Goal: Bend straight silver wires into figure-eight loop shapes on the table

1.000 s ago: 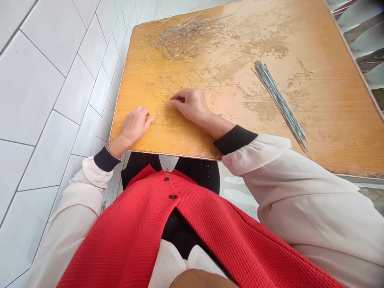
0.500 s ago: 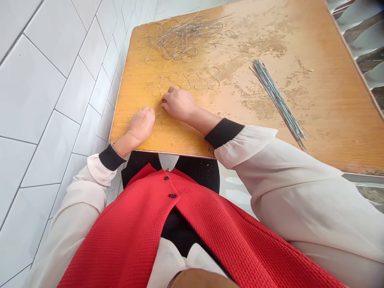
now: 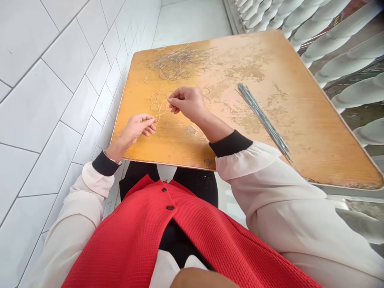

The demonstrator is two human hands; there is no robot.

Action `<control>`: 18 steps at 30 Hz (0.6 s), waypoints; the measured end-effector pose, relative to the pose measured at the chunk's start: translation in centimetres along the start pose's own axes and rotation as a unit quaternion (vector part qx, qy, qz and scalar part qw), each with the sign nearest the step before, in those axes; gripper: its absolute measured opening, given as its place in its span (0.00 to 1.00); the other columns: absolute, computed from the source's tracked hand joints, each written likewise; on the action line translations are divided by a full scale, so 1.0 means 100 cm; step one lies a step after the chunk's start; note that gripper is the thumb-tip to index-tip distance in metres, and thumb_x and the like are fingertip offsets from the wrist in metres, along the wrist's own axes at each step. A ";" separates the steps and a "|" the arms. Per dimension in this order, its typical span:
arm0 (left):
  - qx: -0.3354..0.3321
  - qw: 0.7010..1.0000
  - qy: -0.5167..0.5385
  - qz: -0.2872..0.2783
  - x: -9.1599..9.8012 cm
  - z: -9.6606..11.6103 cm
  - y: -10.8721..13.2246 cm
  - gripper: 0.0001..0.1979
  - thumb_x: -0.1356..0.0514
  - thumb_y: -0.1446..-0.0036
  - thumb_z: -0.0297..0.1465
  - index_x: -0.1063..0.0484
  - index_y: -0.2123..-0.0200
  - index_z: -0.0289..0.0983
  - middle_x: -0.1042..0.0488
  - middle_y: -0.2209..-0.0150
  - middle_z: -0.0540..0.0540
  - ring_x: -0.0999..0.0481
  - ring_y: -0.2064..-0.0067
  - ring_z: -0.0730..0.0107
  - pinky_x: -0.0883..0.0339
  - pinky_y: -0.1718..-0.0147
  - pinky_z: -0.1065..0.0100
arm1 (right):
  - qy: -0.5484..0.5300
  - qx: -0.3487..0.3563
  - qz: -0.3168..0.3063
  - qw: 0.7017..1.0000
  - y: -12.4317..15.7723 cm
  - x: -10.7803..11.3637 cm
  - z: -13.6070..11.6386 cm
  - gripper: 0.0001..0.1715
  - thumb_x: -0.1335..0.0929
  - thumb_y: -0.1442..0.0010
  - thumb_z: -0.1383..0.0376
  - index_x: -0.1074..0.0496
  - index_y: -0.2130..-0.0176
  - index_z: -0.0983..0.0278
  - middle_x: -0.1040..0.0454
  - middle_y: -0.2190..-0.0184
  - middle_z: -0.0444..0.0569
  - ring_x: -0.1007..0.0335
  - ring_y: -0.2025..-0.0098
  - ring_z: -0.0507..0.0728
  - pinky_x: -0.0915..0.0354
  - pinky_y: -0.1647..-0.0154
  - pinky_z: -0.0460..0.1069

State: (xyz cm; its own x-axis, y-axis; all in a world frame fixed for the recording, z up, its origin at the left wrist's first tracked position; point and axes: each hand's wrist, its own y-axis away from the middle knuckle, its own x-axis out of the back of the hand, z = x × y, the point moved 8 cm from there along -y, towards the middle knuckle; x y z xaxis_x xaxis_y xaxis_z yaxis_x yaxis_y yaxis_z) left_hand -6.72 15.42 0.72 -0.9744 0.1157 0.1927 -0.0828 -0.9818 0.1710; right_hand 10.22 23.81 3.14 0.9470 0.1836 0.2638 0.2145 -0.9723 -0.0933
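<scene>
A thin bent metal wire (image 3: 162, 109) runs between my two hands, just above the worn orange table (image 3: 300, 120). My left hand (image 3: 138, 126) pinches its near end with fingers closed. Fingertips of my right hand (image 3: 188, 102) pinch its far end. Behind my right hand lies a row of finished figure-eight wire loops (image 3: 157, 101), partly hidden by that hand. Further back a tangled heap of bent wires and rings (image 3: 175, 63) rests near the table's far left corner.
A bundle of straight wires (image 3: 264, 120) lies diagonally right of my right arm. A white tiled wall (image 3: 60, 88) runs close along the table's left edge. White balusters (image 3: 345, 60) stand beyond the right edge. My red vest and sleeves fill the foreground.
Both hands have lifted off the table with the wire and moved apart, the wire now stretched between them. The camera has tilted up, showing more of the table's far end.
</scene>
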 end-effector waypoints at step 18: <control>-0.129 0.992 0.011 -0.004 -0.011 0.014 -0.019 0.07 0.39 0.38 0.21 0.21 0.59 0.33 0.21 0.73 0.53 0.22 0.75 0.80 0.28 0.72 0.75 | -0.178 -0.138 -0.018 0.974 0.015 -0.002 0.007 0.21 0.30 0.32 0.63 0.29 0.77 0.64 0.24 0.79 0.47 0.29 0.79 0.50 0.27 0.71 0.46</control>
State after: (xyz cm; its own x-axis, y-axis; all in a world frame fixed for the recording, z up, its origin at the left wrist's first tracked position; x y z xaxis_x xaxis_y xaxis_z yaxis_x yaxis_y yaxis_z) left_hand -5.24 17.36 1.58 -0.9776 0.1236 0.1702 -0.1389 -0.9870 -0.0813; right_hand 10.51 22.40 2.22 0.9737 0.2086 -0.0916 0.2224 -0.9574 0.1842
